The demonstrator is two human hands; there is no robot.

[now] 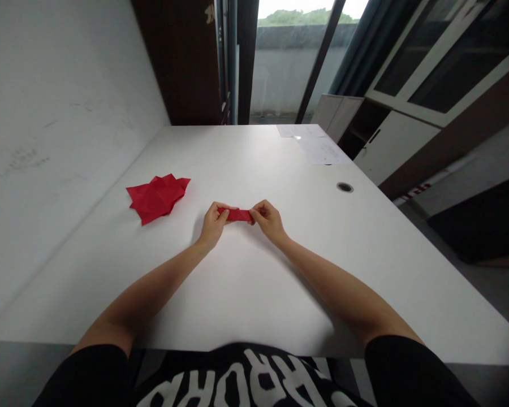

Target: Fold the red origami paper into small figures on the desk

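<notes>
A narrow strip of folded red paper [239,215] stretches between my two hands over the middle of the white table. My left hand [214,222] pinches its left end, thumb in front and fingers behind. At the other end, my right hand [268,219] grips the strip between thumb and fingertips. Both ends of the strip are partly covered by my fingers. To the left, apart from my hands, lies a larger creased red paper [158,196] with pointed corners, spread on the tabletop.
The white table [246,305] meets a white wall [68,113] on the left. White paper sheets [322,151] lie at its far right corner, near a round cable hole [345,187]. Beyond stand a glass door [290,68] and a white cabinet [396,147].
</notes>
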